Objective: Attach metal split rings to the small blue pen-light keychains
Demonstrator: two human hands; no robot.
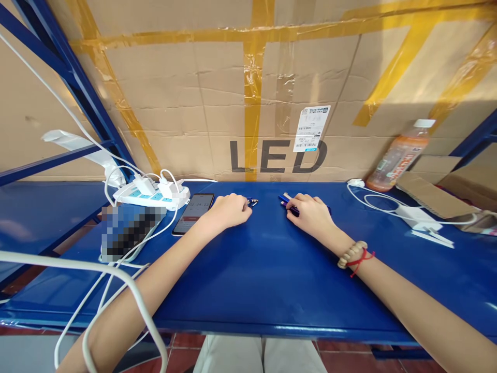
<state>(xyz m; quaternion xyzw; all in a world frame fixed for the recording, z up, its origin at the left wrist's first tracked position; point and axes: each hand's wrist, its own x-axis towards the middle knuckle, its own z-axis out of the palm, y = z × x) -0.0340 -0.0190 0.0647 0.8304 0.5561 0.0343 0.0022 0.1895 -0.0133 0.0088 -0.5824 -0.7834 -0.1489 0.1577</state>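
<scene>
Both of my forearms reach out over a blue table. My left hand rests knuckles up with its fingers curled; a small dark metal piece pokes out at its fingertips. My right hand is also curled, closed on a blue pen-like thing whose end sticks out to the left. A bead bracelet with red string sits on my right wrist. The two hands lie apart, a short gap between them.
A phone lies left of my left hand, beside a white power strip with plugs and white cables. An orange drink bottle leans at the right. A white charger and cardboard pieces lie further right. A taped cardboard wall marked LED stands behind.
</scene>
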